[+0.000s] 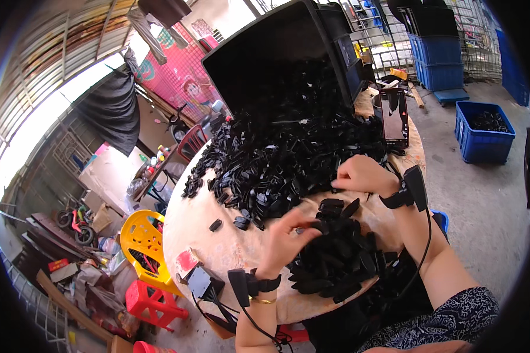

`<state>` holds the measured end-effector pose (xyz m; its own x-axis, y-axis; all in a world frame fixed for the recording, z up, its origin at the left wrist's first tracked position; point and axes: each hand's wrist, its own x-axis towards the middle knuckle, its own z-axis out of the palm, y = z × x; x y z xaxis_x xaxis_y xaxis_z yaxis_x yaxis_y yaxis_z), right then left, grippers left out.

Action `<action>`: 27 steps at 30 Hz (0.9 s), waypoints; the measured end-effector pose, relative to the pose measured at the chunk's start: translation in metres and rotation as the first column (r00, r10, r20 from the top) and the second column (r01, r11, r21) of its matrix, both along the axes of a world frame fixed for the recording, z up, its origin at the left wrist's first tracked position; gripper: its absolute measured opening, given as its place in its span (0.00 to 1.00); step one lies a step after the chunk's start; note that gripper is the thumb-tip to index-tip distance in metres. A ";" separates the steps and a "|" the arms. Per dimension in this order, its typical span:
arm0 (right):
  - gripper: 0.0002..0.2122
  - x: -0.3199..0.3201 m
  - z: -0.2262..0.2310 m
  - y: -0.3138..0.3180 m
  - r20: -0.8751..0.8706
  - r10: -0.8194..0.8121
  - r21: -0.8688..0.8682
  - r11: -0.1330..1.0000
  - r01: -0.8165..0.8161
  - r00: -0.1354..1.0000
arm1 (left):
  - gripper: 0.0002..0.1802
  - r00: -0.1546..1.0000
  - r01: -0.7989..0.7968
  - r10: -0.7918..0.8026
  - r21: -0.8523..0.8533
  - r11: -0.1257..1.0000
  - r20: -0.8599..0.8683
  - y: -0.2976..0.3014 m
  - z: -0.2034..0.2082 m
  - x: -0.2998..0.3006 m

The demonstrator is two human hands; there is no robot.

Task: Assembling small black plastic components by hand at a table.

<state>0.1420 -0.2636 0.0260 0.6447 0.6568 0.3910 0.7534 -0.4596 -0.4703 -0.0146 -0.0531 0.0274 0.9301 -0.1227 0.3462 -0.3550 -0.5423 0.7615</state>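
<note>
A big heap of small glossy black plastic parts spreads over the round table. A second pile, of longer matte black pieces, lies at the near edge. My left hand is above this near pile's left side. Its thumb and fingers are bent towards each other beside a dark piece; whether they grip it is unclear against the pile. My right hand is closed, fingers curled, at the heap's near right edge. Anything inside it is hidden. Each wrist wears a strapped black device with a cable.
A large black bin lies tipped towards me behind the heap. A phone stands at the table's right edge. Near the left edge sits a small box with cables. A yellow chair, red stool and blue crate surround the table.
</note>
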 end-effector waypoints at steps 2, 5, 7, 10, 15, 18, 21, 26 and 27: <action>0.16 -0.002 -0.002 -0.003 -0.085 0.063 -0.087 0.994 -0.071 0.994 | 0.21 0.986 0.166 -0.165 0.062 0.984 -0.017 -0.014 0.001 -0.001; 0.16 -0.011 -0.012 0.009 -0.074 0.167 -0.141 0.974 -0.176 0.983 | 0.17 0.972 0.222 -0.228 0.094 0.971 0.058 -0.009 0.002 0.000; 0.15 -0.014 -0.018 0.017 0.013 0.206 -0.182 0.963 -0.200 0.978 | 0.15 0.995 0.094 -0.095 -0.073 0.993 -0.013 0.003 -0.004 0.003; 0.14 0.001 -0.030 0.020 -0.088 0.261 -0.072 0.961 -0.267 0.961 | 0.19 0.981 -0.181 0.157 -0.240 0.954 -0.115 0.021 -0.017 0.009; 0.19 0.000 -0.025 0.029 -0.485 0.308 0.084 0.948 -0.307 0.819 | 0.26 0.941 -0.265 0.259 0.003 0.964 -0.217 0.031 -0.028 -0.019; 0.22 -0.003 -0.049 0.041 -0.307 0.532 0.285 0.843 -0.457 0.789 | 0.37 0.956 -0.253 0.290 0.384 0.888 -0.039 0.017 -0.043 -0.045; 0.24 -0.025 -0.047 0.049 -0.078 0.563 0.128 0.824 -0.552 0.823 | 0.50 0.962 -0.239 0.272 0.439 0.866 -0.012 0.002 -0.050 -0.062; 0.21 -0.062 -0.034 0.037 0.009 0.557 0.039 0.830 -0.557 0.830 | 0.48 0.946 -0.306 0.325 0.371 0.877 0.013 -0.032 -0.048 -0.061; 0.21 -0.065 -0.033 0.036 0.011 0.543 0.032 0.839 -0.543 0.840 | 0.48 0.938 -0.330 0.347 0.342 0.880 0.014 -0.035 -0.050 -0.060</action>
